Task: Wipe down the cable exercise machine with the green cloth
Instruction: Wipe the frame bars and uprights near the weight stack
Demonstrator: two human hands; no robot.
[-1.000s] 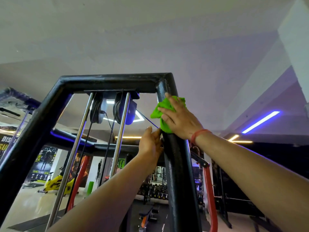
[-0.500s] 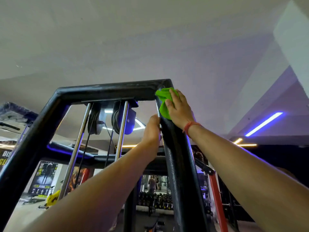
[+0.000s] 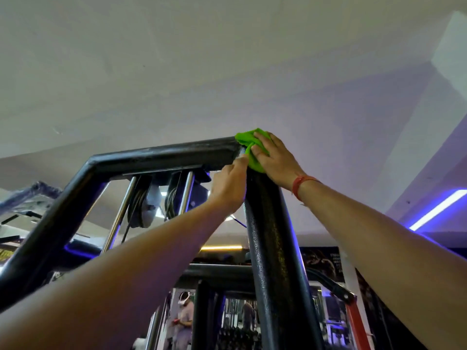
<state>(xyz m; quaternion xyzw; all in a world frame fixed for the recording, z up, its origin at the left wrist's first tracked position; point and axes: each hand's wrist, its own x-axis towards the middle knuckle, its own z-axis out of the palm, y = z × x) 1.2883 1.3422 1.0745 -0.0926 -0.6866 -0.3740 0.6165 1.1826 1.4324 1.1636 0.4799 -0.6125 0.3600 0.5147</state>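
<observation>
The black frame of the cable machine (image 3: 273,248) rises in front of me, its right upright meeting the top crossbar (image 3: 161,155) at a corner. My right hand (image 3: 275,160) presses the bunched green cloth (image 3: 249,145) onto that top right corner. My left hand (image 3: 228,188) grips the inner side of the upright just below the corner, its fingertips touching the cloth's lower edge. Two chrome guide rods (image 3: 118,218) and black pulleys (image 3: 141,205) with cables hang under the crossbar.
A white ceiling lies close overhead. A blue light strip (image 3: 437,210) glows at the right. Below, between the uprights, a person (image 3: 184,322) stands near dumbbell racks. A red bar (image 3: 356,324) leans at the lower right.
My right hand has slid the cloth up the upright onto the top corner. My left hand has followed it upward along the upright. The view has tilted further toward the ceiling.
</observation>
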